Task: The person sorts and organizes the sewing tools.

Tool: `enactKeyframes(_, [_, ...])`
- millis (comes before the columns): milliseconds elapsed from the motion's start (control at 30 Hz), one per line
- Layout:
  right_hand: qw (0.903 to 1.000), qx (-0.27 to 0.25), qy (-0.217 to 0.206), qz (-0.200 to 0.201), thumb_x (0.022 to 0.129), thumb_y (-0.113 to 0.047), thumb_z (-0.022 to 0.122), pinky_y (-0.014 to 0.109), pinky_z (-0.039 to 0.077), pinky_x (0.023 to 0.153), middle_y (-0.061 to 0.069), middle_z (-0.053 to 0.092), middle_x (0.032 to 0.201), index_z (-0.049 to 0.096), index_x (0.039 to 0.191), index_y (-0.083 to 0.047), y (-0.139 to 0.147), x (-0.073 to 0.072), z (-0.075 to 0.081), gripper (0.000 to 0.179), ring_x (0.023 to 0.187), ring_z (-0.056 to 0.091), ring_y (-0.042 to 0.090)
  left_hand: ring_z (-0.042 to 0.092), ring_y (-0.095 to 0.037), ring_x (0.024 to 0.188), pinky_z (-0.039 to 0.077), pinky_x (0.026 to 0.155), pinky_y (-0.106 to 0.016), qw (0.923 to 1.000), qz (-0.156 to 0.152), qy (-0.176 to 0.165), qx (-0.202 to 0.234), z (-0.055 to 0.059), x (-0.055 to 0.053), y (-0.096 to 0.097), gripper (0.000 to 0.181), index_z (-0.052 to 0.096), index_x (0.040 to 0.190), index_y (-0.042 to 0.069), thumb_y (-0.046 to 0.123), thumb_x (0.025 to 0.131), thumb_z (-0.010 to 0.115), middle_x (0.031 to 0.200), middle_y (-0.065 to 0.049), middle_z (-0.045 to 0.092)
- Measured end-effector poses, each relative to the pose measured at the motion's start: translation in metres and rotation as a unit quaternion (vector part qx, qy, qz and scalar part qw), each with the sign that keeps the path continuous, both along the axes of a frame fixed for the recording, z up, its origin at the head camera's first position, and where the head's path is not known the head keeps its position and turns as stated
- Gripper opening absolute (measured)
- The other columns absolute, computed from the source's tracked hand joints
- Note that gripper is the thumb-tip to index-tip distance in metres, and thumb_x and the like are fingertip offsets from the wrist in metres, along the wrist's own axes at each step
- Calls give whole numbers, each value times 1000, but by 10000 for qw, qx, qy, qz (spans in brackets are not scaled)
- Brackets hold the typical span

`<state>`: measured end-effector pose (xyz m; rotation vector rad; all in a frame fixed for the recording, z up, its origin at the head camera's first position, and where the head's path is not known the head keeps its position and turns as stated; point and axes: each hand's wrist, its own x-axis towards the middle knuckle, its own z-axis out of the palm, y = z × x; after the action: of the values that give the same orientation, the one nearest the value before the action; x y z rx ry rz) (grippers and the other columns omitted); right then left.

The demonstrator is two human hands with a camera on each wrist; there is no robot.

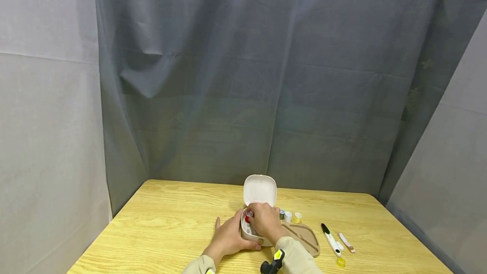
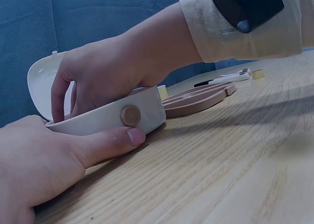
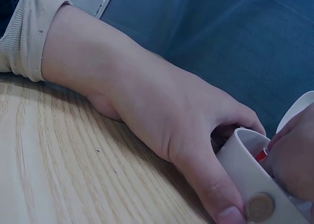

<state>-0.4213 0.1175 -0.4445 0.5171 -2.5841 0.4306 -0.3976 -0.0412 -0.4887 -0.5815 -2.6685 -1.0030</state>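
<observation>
Head view, lower centre: my left hand (image 1: 230, 236) clasps the white box (image 1: 253, 237), my right hand (image 1: 266, 220) reaches inside by the red spool (image 1: 247, 219), whether pinching it I can't tell, apparently arranging it, so the next move needs steady bracing.

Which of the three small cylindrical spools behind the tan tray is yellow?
The rightmost small cylindrical spool in the head view; the middle spool is white, the leftmost spool dark.

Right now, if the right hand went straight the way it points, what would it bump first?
Probably the inside of the white box. The right hand dips into it, a red spool at its fingers, though I can't tell how close the bottom is.
</observation>
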Motion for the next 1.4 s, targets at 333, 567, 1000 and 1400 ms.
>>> enactKeyframes(333, [9999, 42, -87, -67, 83, -19, 83, 51, 44, 68, -9, 73, 83, 82, 92, -23, 1, 0, 0, 10, 82, 69, 24, 60, -31, 125, 9, 109, -82, 10000, -1, 36, 4, -3, -2, 0, 123, 40, 156, 11, 74, 61, 88, 140, -4, 63])
enactKeyframes(567, [10000, 26, -73, -39, 85, -20, 82, 51, 44, 68, -9, 74, 85, 82, 95, -24, 3, 0, -1, 11, 83, 69, 25, 60, -30, 126, 9, 109, -81, 10000, 5, 26, -36, -3, -1, 0, 124, 40, 156, 11, 76, 61, 86, 140, -4, 63])
enactKeyframes(1000, [9999, -112, -74, 14, 89, -21, 80, 50, 47, 67, -6, 75, 86, 81, 96, -19, 11, 3, 9, 7, 82, 69, 22, 60, -30, 126, 8, 110, -81, 10000, 25, 13, -5, -2, 0, 0, 123, 41, 156, 13, 76, 61, 86, 140, -2, 63])
enactKeyframes(1400, [9985, -428, -293, -173, 89, -27, 82, 55, 47, 76, -5, 75, 87, 80, 104, -19, 29, 3, 12, 17, 86, 70, 23, 58, -31, 129, 9, 112, -79, 10000, 81, -10, -48, -3, 0, 3, 127, 41, 156, 10, 78, 59, 85, 142, -5, 62])
